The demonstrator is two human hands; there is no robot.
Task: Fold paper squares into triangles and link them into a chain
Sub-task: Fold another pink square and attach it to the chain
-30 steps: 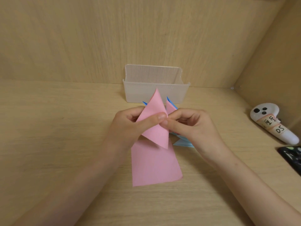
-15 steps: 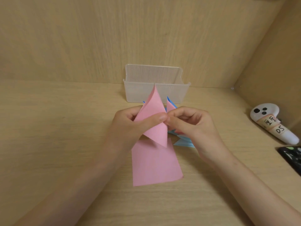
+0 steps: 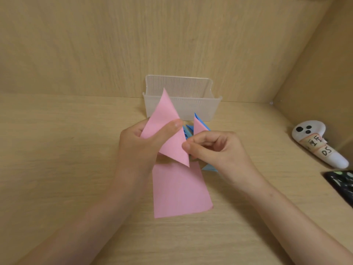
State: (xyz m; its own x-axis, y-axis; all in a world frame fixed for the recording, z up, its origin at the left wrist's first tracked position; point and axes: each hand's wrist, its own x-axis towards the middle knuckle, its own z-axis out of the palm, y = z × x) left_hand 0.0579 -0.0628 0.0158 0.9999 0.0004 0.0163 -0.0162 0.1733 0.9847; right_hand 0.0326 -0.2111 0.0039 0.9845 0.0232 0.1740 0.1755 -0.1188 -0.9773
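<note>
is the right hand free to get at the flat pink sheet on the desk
Probably not at once: the right hand is pinched on the small pink triangle. The pink sheet lies uncovered just below it, so the path itself looks free.

The folded paper triangle (image 3: 166, 129) is plain pink, as is the smaller paper triangle (image 3: 199, 127) beside it and the flat paper sheet (image 3: 181, 190) lying on the surface (image 3: 57, 150). The folded paper pieces (image 3: 188, 131) behind them are bright blue, with a paler blue corner low at the right. The ribbed plastic box (image 3: 191, 106) is translucent milky white with fine vertical lines. The surface and walls are light tan wood grain. The handheld controller (image 3: 315, 142) is white with black buttons and a beige label with black writing. The flat object (image 3: 342, 182) at the right edge is black with pale green flecks.
</note>
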